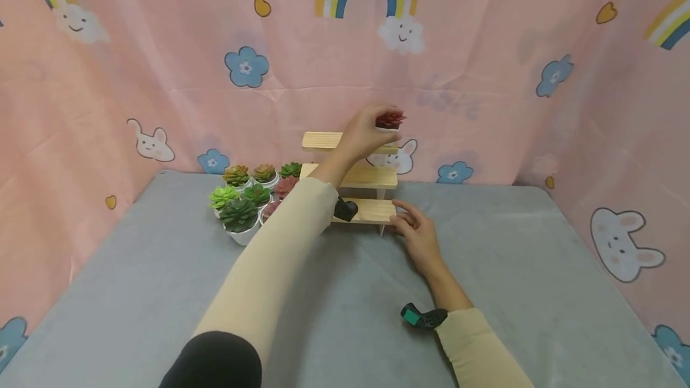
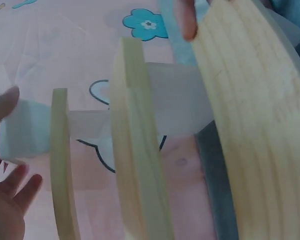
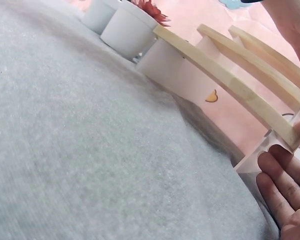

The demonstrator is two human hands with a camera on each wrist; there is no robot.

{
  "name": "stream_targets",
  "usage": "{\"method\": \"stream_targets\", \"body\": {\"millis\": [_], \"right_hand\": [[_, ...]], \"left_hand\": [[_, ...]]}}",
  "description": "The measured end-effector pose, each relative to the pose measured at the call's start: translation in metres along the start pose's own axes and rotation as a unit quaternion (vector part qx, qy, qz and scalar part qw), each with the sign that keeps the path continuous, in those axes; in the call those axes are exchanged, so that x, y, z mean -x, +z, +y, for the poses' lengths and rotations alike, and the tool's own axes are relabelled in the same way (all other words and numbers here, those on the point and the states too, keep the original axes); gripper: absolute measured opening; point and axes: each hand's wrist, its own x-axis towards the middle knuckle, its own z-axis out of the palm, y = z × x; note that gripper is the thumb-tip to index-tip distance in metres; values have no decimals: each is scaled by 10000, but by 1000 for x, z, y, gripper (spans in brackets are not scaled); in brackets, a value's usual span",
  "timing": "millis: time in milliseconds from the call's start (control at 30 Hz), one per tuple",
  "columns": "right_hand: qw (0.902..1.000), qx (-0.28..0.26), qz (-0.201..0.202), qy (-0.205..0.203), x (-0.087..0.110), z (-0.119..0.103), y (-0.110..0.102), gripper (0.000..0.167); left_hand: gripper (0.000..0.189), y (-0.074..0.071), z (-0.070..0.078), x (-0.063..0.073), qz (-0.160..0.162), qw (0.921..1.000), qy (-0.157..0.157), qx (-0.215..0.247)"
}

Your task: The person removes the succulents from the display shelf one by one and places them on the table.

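A three-tier wooden stand [image 1: 372, 177] with pale boards and translucent supports stands at the back of the table. My left hand [image 1: 362, 135] holds a potted red succulent [image 1: 390, 120] at the right end of the top board. In the left wrist view its white pot [image 2: 25, 127] sits against that board, between thumb and fingers. My right hand [image 1: 419, 235] grips the right end of the lowest board [image 3: 230, 85], thumb on the board and fingers beneath, by the support. The left forearm hides part of the stand in the head view.
Several potted succulents, among them a dark green one [image 1: 239, 215] and a bright green one [image 1: 223, 196], cluster left of the stand. A reddish one [image 1: 286, 186] is partly behind the left sleeve. Grey cloth [image 1: 512, 268] covers the table; a pink printed curtain [image 1: 474, 47] hangs behind.
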Motion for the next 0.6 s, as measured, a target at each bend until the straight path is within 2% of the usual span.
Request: {"method": "stream_targets", "body": {"millis": [100,233,600], "right_hand": [[10000,21,-5,-10,0,1,1,39],[10000,12,-13,-13,0,0,2,39],[9999,120,69,30,1,0,2,39]], "left_hand": [[48,2,-1,2,114,9997,-71,-184],[47,2,0,5,254,9995,-38,-182],[46,-5,-3,21,241,9989,191,-362]]}}
